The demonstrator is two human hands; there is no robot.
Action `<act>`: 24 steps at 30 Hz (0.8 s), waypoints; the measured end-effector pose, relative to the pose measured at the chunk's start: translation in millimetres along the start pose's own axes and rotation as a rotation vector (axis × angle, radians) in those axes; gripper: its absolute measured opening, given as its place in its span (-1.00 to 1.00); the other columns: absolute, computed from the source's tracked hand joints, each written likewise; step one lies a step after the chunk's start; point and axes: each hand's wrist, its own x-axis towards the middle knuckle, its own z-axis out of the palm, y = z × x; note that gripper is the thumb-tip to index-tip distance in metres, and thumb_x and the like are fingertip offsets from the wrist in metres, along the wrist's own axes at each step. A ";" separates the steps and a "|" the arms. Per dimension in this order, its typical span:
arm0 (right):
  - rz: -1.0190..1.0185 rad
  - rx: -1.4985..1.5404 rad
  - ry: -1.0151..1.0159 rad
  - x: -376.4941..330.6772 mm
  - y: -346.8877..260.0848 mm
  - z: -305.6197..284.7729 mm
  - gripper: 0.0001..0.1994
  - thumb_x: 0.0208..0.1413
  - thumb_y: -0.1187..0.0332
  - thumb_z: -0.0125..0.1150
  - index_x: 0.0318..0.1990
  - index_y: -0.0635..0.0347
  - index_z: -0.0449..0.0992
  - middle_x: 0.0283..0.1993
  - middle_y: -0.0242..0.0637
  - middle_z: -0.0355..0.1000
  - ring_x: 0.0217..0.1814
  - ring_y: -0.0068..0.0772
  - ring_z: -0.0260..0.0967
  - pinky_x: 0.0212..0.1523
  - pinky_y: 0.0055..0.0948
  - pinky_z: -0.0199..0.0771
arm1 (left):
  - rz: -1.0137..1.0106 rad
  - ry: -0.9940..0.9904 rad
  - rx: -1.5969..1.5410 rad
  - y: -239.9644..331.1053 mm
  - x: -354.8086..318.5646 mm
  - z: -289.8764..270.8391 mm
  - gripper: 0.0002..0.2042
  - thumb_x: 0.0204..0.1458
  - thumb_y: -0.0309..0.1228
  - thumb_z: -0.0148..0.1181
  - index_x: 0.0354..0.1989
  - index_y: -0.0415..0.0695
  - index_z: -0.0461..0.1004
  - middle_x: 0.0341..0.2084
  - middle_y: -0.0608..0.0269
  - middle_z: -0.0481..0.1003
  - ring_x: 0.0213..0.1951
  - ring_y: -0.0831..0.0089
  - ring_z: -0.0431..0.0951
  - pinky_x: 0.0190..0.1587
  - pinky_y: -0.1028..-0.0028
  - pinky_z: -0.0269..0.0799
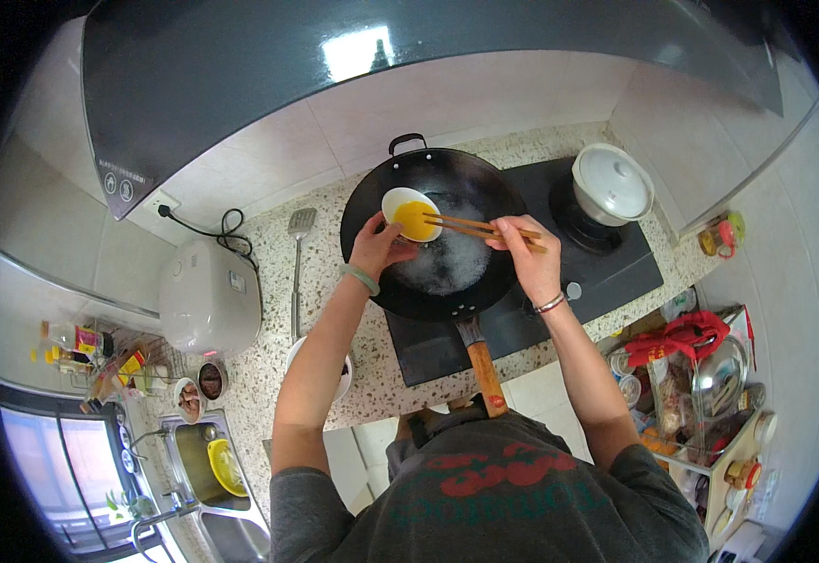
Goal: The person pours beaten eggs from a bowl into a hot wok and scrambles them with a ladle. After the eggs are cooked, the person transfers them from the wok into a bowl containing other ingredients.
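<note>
Within the curled left hand (pixel 377 246): round white bowl (pixel 394 200), likely light, fragile, best rim-held; right hand (pixel 528 251) closed on brown wooden chopsticks (pixel 466 223).

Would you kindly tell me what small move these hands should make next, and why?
Probably tip the white bowl gently, letting the chopsticks guide its yellow liquid into the wok: the left hand holds the bowl over the wok, the right hand has the chopstick tips at the bowl, and pale, foamy-looking contents lie below.
</note>
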 end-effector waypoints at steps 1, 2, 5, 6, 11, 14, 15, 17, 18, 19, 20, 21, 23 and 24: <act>-0.010 0.002 -0.009 1.1 1.8 4.0 -0.82 0.19 0.45 0.12 -0.27 0.47 0.53 -0.30 -0.23 0.46 -0.33 -0.42 0.54 -0.34 -0.58 0.59 | 0.004 0.002 -0.023 -0.2 2.4 -4.8 -0.49 0.13 -0.43 0.10 0.24 -0.21 0.11 -0.29 -0.06 0.50 -0.34 0.12 0.62 -0.30 0.26 0.64; -0.020 0.004 -0.018 1.9 4.1 8.4 -0.82 0.19 0.45 0.13 -0.27 0.47 0.53 -0.31 -0.23 0.46 -0.33 -0.43 0.54 -0.34 -0.59 0.58 | 0.009 0.005 -0.046 -1.6 5.4 -10.9 -0.46 0.11 -0.45 0.11 0.25 -0.22 0.08 -0.32 -0.06 0.51 -0.37 0.12 0.63 -0.33 0.25 0.65; -0.035 -0.044 -0.079 2.6 5.2 14.4 -0.81 0.21 0.45 0.10 -0.25 0.49 0.52 -0.27 -0.22 0.45 -0.30 -0.39 0.54 -0.28 -0.57 0.58 | 0.020 0.040 -0.054 1.9 3.0 -21.2 -0.43 0.09 -0.46 0.14 0.26 -0.22 0.06 -0.37 -0.05 0.52 -0.40 0.13 0.63 -0.36 0.24 0.65; -0.040 -0.032 -0.085 2.7 5.8 17.6 -0.81 0.21 0.45 0.10 -0.25 0.49 0.52 -0.27 -0.23 0.45 -0.30 -0.39 0.54 -0.29 -0.57 0.57 | 0.023 0.055 -0.047 4.3 0.3 -23.2 -0.42 0.09 -0.46 0.14 0.26 -0.22 0.06 -0.37 -0.05 0.52 -0.41 0.13 0.63 -0.36 0.24 0.65; -0.026 -0.054 -0.121 -1.0 4.5 27.4 -0.81 0.20 0.45 0.11 -0.25 0.48 0.52 -0.27 -0.23 0.46 -0.30 -0.39 0.54 -0.29 -0.57 0.57 | 0.027 0.070 0.025 12.5 -16.7 -39.6 -0.41 0.09 -0.45 0.15 0.28 -0.21 0.04 -0.40 -0.01 0.52 -0.45 0.18 0.63 -0.40 0.27 0.64; -0.024 -0.042 -0.133 -4.3 2.9 30.4 -0.82 0.20 0.45 0.11 -0.25 0.47 0.52 -0.28 -0.23 0.46 -0.30 -0.38 0.54 -0.28 -0.57 0.57 | 0.035 0.079 0.075 14.8 -29.6 -44.2 -0.45 0.09 -0.44 0.16 0.24 -0.22 0.09 -0.41 0.01 0.53 -0.44 0.23 0.63 -0.39 0.33 0.64; -0.025 -0.035 -0.137 -6.2 1.5 30.8 -0.82 0.20 0.46 0.11 -0.25 0.47 0.52 -0.28 -0.23 0.46 -0.30 -0.38 0.54 -0.28 -0.56 0.57 | 0.039 0.079 0.091 15.9 -34.9 -44.3 -0.47 0.09 -0.43 0.16 0.22 -0.22 0.13 -0.41 0.02 0.53 -0.44 0.26 0.63 -0.39 0.36 0.64; -0.029 -0.034 -0.146 -10.1 -1.2 30.1 -0.82 0.20 0.46 0.11 -0.25 0.47 0.52 -0.28 -0.23 0.46 -0.30 -0.38 0.54 -0.28 -0.57 0.56 | 0.033 0.066 0.098 18.3 -44.8 -42.3 -0.46 0.09 -0.42 0.17 0.22 -0.22 0.12 -0.39 0.03 0.54 -0.43 0.26 0.63 -0.39 0.37 0.64; -0.030 -0.038 -0.154 -12.5 -2.5 29.5 -0.82 0.20 0.47 0.11 -0.25 0.47 0.52 -0.28 -0.23 0.46 -0.30 -0.38 0.54 -0.29 -0.57 0.56 | 0.030 0.062 0.102 18.1 -48.8 -42.4 -0.46 0.09 -0.42 0.17 0.22 -0.21 0.12 -0.38 0.04 0.54 -0.43 0.26 0.63 -0.39 0.38 0.64; -0.032 -0.042 -0.161 -14.9 -4.1 28.4 -0.83 0.20 0.47 0.10 -0.25 0.47 0.52 -0.29 -0.22 0.46 -0.30 -0.38 0.54 -0.29 -0.57 0.56 | 0.017 0.054 0.097 16.5 -50.6 -42.7 -0.44 0.10 -0.42 0.17 0.24 -0.20 0.10 -0.37 0.04 0.53 -0.43 0.27 0.63 -0.40 0.36 0.64; -0.018 -0.051 -0.163 -17.6 -6.5 26.7 -0.83 0.20 0.47 0.10 -0.25 0.48 0.52 -0.29 -0.22 0.46 -0.31 -0.38 0.54 -0.29 -0.57 0.56 | 0.004 0.046 0.093 14.7 -51.9 -42.4 -0.43 0.10 -0.41 0.17 0.27 -0.19 0.08 -0.37 0.05 0.53 -0.44 0.27 0.63 -0.41 0.35 0.64; -0.004 -0.064 -0.163 -20.1 -9.1 24.0 -0.83 0.20 0.47 0.10 -0.25 0.48 0.52 -0.29 -0.22 0.46 -0.31 -0.37 0.54 -0.29 -0.58 0.56 | -0.010 0.035 0.088 13.2 -52.7 -40.7 -0.41 0.10 -0.41 0.17 0.29 -0.18 0.06 -0.36 0.06 0.53 -0.44 0.27 0.62 -0.42 0.33 0.64; 0.013 -0.053 -0.142 -24.9 -12.3 19.5 -0.84 0.18 0.49 0.11 -0.26 0.48 0.53 -0.30 -0.22 0.47 -0.32 -0.39 0.54 -0.31 -0.58 0.57 | -0.013 0.007 0.102 11.3 -55.7 -34.1 -0.40 0.11 -0.40 0.17 0.29 -0.17 0.06 -0.35 0.06 0.53 -0.43 0.28 0.62 -0.41 0.33 0.64; 0.016 -0.030 -0.121 -27.6 -13.4 17.2 -0.85 0.17 0.50 0.13 -0.27 0.47 0.54 -0.31 -0.22 0.47 -0.33 -0.41 0.54 -0.33 -0.59 0.58 | -0.016 -0.008 0.109 10.0 -56.7 -30.1 -0.40 0.11 -0.40 0.17 0.29 -0.16 0.06 -0.34 0.06 0.53 -0.42 0.28 0.63 -0.41 0.34 0.64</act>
